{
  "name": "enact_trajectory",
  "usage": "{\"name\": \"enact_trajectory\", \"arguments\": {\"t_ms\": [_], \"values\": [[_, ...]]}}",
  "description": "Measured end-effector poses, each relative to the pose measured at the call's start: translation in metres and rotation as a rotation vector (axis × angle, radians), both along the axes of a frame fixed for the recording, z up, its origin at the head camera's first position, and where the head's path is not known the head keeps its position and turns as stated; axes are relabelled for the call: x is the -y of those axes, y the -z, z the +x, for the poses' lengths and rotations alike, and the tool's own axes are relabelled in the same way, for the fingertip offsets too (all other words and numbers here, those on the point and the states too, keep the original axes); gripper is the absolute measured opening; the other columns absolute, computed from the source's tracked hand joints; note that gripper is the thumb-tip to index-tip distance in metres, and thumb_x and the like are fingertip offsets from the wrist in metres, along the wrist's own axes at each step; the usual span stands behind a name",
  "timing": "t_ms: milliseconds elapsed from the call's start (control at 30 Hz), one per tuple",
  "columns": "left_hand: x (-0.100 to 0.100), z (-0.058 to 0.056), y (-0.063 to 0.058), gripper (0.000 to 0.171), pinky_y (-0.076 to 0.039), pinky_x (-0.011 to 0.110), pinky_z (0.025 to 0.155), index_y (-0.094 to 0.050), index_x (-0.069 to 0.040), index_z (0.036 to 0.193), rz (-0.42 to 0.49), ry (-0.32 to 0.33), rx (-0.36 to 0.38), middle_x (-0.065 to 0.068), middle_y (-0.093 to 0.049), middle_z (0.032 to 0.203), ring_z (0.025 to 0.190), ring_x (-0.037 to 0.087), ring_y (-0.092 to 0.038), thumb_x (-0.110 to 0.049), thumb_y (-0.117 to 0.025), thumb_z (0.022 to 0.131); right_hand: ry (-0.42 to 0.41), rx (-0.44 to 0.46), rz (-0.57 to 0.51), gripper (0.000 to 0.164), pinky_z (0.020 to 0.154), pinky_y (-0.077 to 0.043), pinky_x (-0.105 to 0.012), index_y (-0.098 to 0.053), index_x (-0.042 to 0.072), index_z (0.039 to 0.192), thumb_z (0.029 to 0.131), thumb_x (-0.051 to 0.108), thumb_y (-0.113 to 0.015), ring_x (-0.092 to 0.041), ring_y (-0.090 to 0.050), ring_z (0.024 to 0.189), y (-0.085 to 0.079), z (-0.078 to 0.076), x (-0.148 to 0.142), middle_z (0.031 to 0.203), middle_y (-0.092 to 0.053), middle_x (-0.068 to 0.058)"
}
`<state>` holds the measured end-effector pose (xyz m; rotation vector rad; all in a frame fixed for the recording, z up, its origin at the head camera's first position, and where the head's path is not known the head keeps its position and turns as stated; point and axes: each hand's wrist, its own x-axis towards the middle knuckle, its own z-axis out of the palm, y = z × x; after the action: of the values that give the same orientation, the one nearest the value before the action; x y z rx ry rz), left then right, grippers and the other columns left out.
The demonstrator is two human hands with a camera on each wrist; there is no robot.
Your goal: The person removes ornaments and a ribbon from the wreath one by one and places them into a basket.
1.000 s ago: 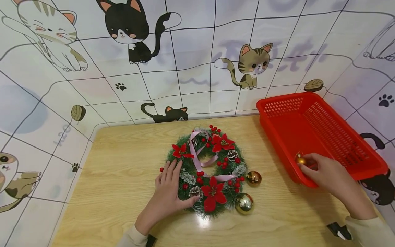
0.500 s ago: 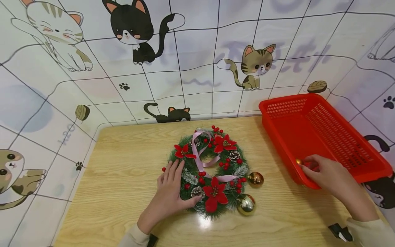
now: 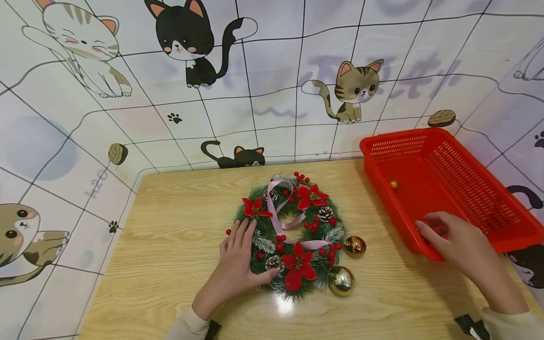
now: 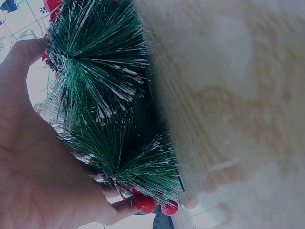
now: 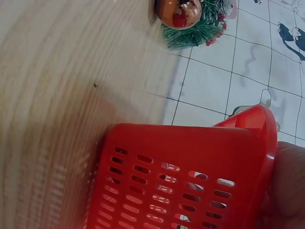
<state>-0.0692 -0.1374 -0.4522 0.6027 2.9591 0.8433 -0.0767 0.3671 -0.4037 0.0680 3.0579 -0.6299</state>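
A green Christmas wreath (image 3: 259,238) with red poinsettias, berries, pine cones and a pink ribbon lies flat on the table. My left hand (image 3: 238,257) rests on its left side, fingers fairly straight on the greenery and thumb spread toward the front. The left wrist view shows the frosted needles (image 4: 109,95) between thumb and fingers. At the near end of the red plastic basket (image 3: 386,203), my right hand (image 3: 461,243) reaches over the rim, thumb and forefinger apart with nothing between their tips. A small gold bauble (image 3: 394,184) lies inside the basket, farther back.
Beside the wreath's right edge sit a copper bauble (image 3: 355,246) and a larger gold bauble (image 3: 341,281). A wall cover printed with cats (image 3: 272,85) stands behind the wooden table (image 3: 182,212). The basket's slotted wall (image 5: 186,171) rises beside the right hand.
The small gold bauble has left my right fingers and now lies farther back in the basket. The right hand stays at the basket's near end; the left remains on the wreath.
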Motion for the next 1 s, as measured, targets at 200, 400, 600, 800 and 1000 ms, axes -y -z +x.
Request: {"name": "enact_trajectory", "arguments": {"t_ms": [200, 400, 600, 800, 1000], "values": [[-0.001, 0.0, -0.001, 0.124, -0.025, 0.078, 0.114, -0.024, -0.005, 0.173, 0.006, -0.005, 0.004, 0.02, -0.024, 0.176, 0.163, 0.046, -0.012, -0.068, -0.083, 0.083, 0.027, -0.088, -0.08, 0.063, 0.081, -0.054, -0.068, -0.06, -0.008, 0.141, 0.108, 0.045, -0.068, -0.051, -0.067, 0.104, 0.004, 0.006, 0.008, 0.129, -0.066, -0.034], [-0.001, 0.0, -0.001, 0.124, -0.025, 0.078, 0.114, -0.024, -0.006, 0.173, 0.002, -0.005, 0.001, 0.019, -0.024, 0.177, 0.164, 0.045, -0.011, -0.068, -0.083, 0.084, 0.012, -0.197, -0.155, 0.057, 0.073, -0.047, -0.02, -0.058, -0.004, 0.146, 0.108, 0.036, -0.072, -0.046, -0.066, 0.107, 0.007, 0.015, 0.017, 0.131, -0.065, -0.029], [-0.001, -0.001, -0.001, 0.124, -0.026, 0.078, 0.114, -0.024, -0.006, 0.173, 0.002, -0.006, -0.001, 0.019, -0.025, 0.176, 0.164, 0.045, -0.012, -0.069, -0.083, 0.084, -0.001, -0.208, -0.206, 0.059, 0.08, -0.046, -0.033, -0.057, -0.001, 0.15, 0.106, 0.034, -0.074, -0.048, -0.056, 0.121, 0.007, 0.021, 0.027, 0.141, -0.06, -0.027], [-0.001, 0.0, 0.0, 0.123, -0.026, 0.077, 0.114, -0.025, -0.007, 0.173, 0.001, -0.007, 0.001, 0.019, -0.025, 0.176, 0.163, 0.046, -0.012, -0.07, -0.082, 0.084, -0.022, -0.251, -0.224, 0.053, 0.071, -0.042, -0.015, -0.063, 0.004, 0.146, 0.103, 0.031, -0.079, -0.042, -0.059, 0.112, 0.008, 0.026, 0.035, 0.137, -0.062, -0.022], [-0.001, -0.001, 0.001, 0.124, -0.025, 0.077, 0.115, -0.024, -0.007, 0.173, 0.002, -0.009, -0.003, 0.019, -0.025, 0.176, 0.164, 0.045, -0.012, -0.07, -0.082, 0.084, -0.053, -0.296, -0.236, 0.049, 0.07, -0.045, -0.014, -0.066, 0.007, 0.142, 0.101, 0.027, -0.082, -0.024, -0.056, 0.105, 0.008, 0.03, 0.044, 0.135, -0.063, -0.019]]}}
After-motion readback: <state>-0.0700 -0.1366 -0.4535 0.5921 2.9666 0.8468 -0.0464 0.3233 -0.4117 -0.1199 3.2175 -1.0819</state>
